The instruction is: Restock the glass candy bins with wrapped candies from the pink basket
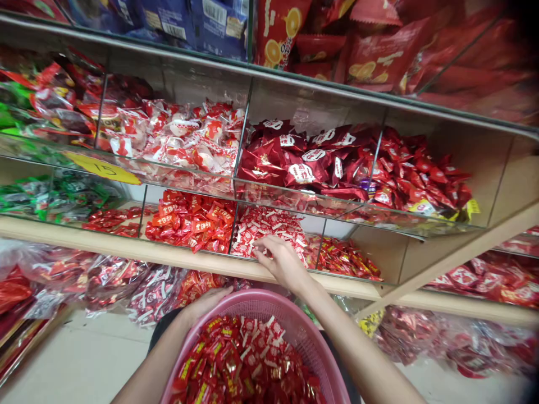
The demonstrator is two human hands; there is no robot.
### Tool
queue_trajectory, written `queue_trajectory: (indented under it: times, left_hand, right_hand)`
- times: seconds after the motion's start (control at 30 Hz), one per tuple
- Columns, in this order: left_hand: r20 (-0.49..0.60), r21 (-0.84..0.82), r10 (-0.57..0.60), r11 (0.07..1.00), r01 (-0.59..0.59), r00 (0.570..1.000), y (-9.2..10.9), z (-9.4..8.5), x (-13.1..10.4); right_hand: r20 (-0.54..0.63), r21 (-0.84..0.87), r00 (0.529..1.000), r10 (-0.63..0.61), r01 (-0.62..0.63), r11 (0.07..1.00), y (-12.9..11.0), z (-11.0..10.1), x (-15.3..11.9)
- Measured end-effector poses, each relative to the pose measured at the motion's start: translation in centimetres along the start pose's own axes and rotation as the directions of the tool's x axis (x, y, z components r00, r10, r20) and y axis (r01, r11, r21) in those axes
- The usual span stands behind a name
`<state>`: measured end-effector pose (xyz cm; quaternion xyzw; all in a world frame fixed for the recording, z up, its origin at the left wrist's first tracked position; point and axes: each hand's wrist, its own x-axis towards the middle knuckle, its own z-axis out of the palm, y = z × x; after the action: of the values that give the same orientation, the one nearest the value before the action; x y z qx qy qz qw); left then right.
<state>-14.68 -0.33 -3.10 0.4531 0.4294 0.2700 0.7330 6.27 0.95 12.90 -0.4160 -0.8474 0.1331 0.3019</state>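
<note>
A pink plastic basket with a perforated wall stands close in front of me. Red wrapped candies fill much of it, some with yellow print and some with white twisted ends. My left hand holds the basket at its far left rim, fingers along the outside. My right hand is at the front of a lower-shelf compartment, just over its red-and-white candies. Its fingers are loosely bent and apart, and nothing shows between them.
Orange-red packets lie in the compartment to the left, yellow-printed red candies to the right. Glass dividers and a wooden shelf edge run across. Above are dark red packets and a yellow price tag. Clear bags of candies lie on the floor.
</note>
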Motion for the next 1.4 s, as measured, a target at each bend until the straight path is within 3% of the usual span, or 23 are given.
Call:
queue_trajectory:
  times: [0.1,0.2,0.3,0.47,0.67,0.9,1.2,1.3,1.4]
  left_hand:
    - [-0.01,-0.005,-0.001,1.0,0.001,1.0,-0.4,-0.3,0.0]
    - [-0.029,0.001,-0.012,1.0,0.012,1.0,-0.9,-0.7,0.2]
    - [-0.042,-0.011,-0.014,1.0,0.013,0.999,-1.3,-1.0,0.6]
    - [-0.063,-0.017,-0.013,1.0,0.012,0.998,-1.2,-0.7,0.7]
    - [-0.091,0.044,-0.031,0.998,0.035,0.995,-0.4,-0.4,0.4]
    - [-0.076,0.047,-0.033,0.998,0.037,0.997,-0.3,-0.5,0.5]
    - [-0.018,-0.002,-0.003,1.0,0.003,1.0,-0.3,-0.3,-0.1]
    - [-0.023,-0.016,-0.001,1.0,0.001,1.0,0.1,-0.1,-0.1]
    - [-0.044,0.037,-0.018,0.999,0.02,0.999,0.3,0.1,0.0]
  right_hand:
    - [0.115,0.051,0.989,-0.091,0.086,0.995,1.9,0.0,2.5]
    - [0.284,0.116,0.95,-0.133,0.103,0.988,3.1,0.4,3.7]
    - [0.338,0.134,0.93,-0.144,0.103,0.986,3.7,0.9,4.2]
    - [0.303,0.079,0.934,-0.188,0.172,0.982,4.2,1.8,4.3]
    - [0.163,0.066,0.97,-0.18,0.171,0.983,4.6,3.1,3.6]
    - [0.051,0.111,0.981,-0.186,0.179,0.977,4.0,2.7,2.9]
    - [-0.081,0.373,0.993,0.085,-0.049,0.927,1.5,0.6,-0.6]
    - [0.036,0.492,0.985,0.167,-0.163,0.855,0.3,1.0,-3.2]
    - [0.222,0.568,0.961,0.166,-0.265,0.779,0.3,2.7,-6.0]
